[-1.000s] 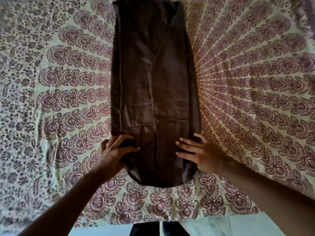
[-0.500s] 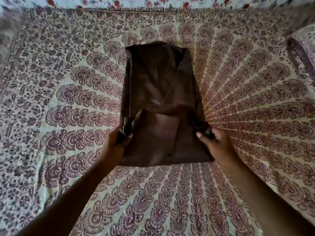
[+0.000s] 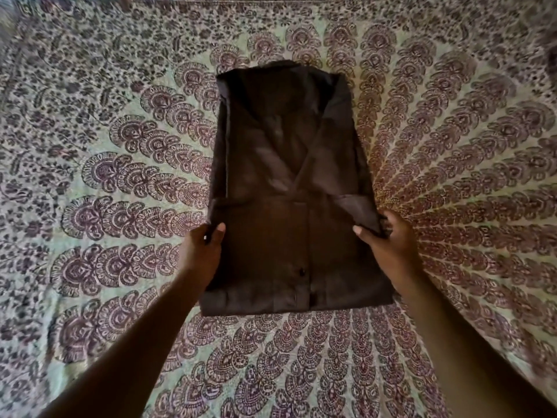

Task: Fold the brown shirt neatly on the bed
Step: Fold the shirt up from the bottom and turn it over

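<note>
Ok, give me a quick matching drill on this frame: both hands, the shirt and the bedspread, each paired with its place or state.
Column one:
1. left hand
2. right hand
3. brown cotton shirt
4. patterned mandala bedspread

Column two:
A. lies under everything
B. pinches the shirt's right edge
C. folded up, button placket showing
D. pinches the shirt's left edge

Pairs: 1-D, 2-B, 3-C, 4-A

Both arms extended, left hand [image 3: 202, 251] pinching, right hand [image 3: 388, 242] gripping

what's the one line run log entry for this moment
step: lengthwise fold | brown shirt: flat on bed | left hand: pinches left edge | right hand: pinches right edge
</note>
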Demonstrator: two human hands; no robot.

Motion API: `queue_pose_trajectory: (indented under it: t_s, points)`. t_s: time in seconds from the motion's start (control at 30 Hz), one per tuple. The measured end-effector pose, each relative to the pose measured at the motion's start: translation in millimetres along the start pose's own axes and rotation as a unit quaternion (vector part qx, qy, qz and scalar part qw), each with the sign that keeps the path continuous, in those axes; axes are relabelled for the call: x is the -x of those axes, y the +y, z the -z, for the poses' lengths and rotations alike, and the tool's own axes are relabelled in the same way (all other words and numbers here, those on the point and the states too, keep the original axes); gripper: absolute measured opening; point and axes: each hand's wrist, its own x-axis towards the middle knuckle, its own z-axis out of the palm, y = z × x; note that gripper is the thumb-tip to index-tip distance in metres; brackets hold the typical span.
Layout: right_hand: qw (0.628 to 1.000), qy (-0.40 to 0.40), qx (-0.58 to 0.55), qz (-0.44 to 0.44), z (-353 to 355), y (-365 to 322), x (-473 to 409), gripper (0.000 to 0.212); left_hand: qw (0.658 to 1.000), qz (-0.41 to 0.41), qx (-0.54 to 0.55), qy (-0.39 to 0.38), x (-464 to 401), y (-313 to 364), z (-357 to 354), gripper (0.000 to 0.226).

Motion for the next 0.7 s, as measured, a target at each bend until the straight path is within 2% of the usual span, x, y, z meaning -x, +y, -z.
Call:
queue_pose_trajectory:
  t_s: [0.1, 0.23, 0.3, 0.37, 0.43, 0.5, 0.6, 0.7]
  points:
    - [0.999, 0.047, 0.019, -0.005, -2.2, -8.4, 1.9, 0.062, 0.997, -0.029, -0.047, 0.057, 5.0, 5.1, -3.8, 0.029]
    - [0.994, 0.099, 0.034, 0.024, -8.8, -17.0, 13.6, 0.058, 0.995, -0.033, -0.037, 0.085, 15.6, 13.9, -10.3, 0.032]
    - [0.978, 0.151, 0.105, 0.099, -13.1, -22.0, 22.7, 0.052, 0.981, -0.091, -0.097, 0.141, 21.5, 12.7, -13.1, 0.051]
    - [0.934, 0.198, 0.207, 0.213, -24.4, -29.9, 33.9, 0.045, 0.944, -0.196, -0.192, 0.186, 26.2, 8.3, -17.7, 0.06]
    - [0.908, 0.155, 0.255, 0.295, -48.7, -41.1, 48.6, 0.043, 0.909, -0.303, -0.24, 0.153, 29.1, 4.6, -26.0, 0.057]
    - [0.895, 0.052, 0.302, 0.324, -79.2, -43.9, 61.1, 0.052, 0.884, -0.364, -0.281, 0.083, 27.5, -1.1, -36.0, 0.059]
    - [0.871, -0.067, 0.369, 0.318, -100.7, -26.8, 58.8, 0.064, 0.875, -0.348, -0.335, 0.019, 17.9, -19.2, -46.4, 0.066]
    - [0.849, -0.069, 0.423, 0.308, -85.0, -9.9, 37.7, 0.072, 0.884, -0.315, -0.346, 0.005, 10.7, -30.4, -48.7, 0.073]
